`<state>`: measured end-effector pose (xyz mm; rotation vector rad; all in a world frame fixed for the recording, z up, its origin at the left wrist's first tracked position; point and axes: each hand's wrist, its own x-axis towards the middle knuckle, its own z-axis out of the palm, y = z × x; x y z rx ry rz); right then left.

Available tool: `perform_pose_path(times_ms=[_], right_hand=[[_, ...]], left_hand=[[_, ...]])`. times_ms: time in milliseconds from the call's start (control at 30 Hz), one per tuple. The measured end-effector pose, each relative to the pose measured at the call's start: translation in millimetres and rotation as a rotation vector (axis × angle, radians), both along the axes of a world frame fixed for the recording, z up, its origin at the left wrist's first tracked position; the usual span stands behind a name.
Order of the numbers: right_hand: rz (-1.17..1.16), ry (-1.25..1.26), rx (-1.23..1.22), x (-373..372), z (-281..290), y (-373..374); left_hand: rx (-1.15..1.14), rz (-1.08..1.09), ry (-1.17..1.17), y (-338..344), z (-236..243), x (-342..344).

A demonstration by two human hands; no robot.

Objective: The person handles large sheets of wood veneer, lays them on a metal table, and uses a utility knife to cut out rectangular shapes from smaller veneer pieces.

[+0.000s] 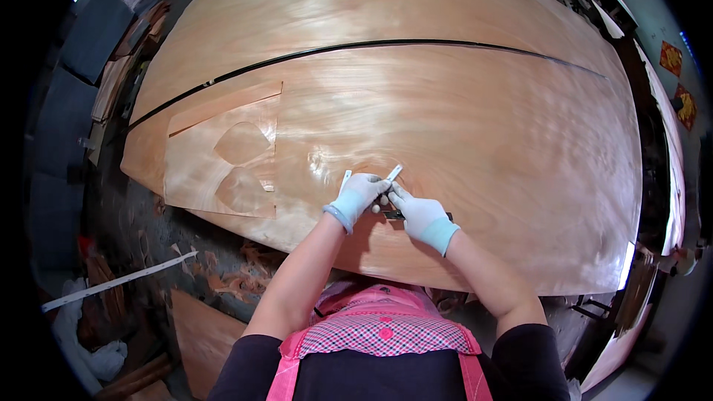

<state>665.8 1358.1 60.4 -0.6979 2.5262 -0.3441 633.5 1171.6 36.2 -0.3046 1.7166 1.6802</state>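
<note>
Both my hands wear white gloves with pale blue cuffs and meet over a large sheet of wood veneer [460, 119]. The fingers of my left hand [358, 191] are bent and pinched round a narrow white strip [395, 172], whose tip points up and right. A second white piece [345, 178] shows behind that hand. My right hand [418, 212] is closed with its fingertips at the strip's lower end; what it grips is hidden. Partly under it is a dark, narrow tool [393, 215], its kind unclear.
A long black strip [356, 45] crosses the veneer beyond my hands. To the left lies a smaller veneer piece [200, 163] with two leaf-shaped pieces [243, 142]. Veneer scraps [241, 278] and a long white strip [122, 280] are at the lower left.
</note>
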Motion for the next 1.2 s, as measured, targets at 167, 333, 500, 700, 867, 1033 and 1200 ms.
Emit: perform_pose_path(times_ms=[167, 333, 500, 700, 867, 1033, 1200], right_hand=[[-0.034, 0.09, -0.093, -22, 14, 11], [0.094, 0.054, 0.079, -29, 13, 5], [0.175, 0.008, 0.209, -37, 26, 1], [0.143, -0.03, 0.272, -35, 22, -10], [0.058, -0.064, 0.057, -36, 8, 4], [0.219, -0.093, -0.118, 15, 19, -12], [0.204, -0.038, 0.077, 40, 13, -24]], left_hand=[[-0.089, 0.074, -0.142, 8, 10, -8], [-0.007, 0.093, -0.099, 0, 2, -1], [-0.965, -0.459, 0.648, 11, 40, 16], [-1.16, -0.313, 0.604, -27, 30, 14], [0.025, 0.088, -0.157, -36, 18, 73], [0.002, 0.176, -0.202, -35, -15, 94], [0.052, 0.177, -0.216, -37, -6, 104]])
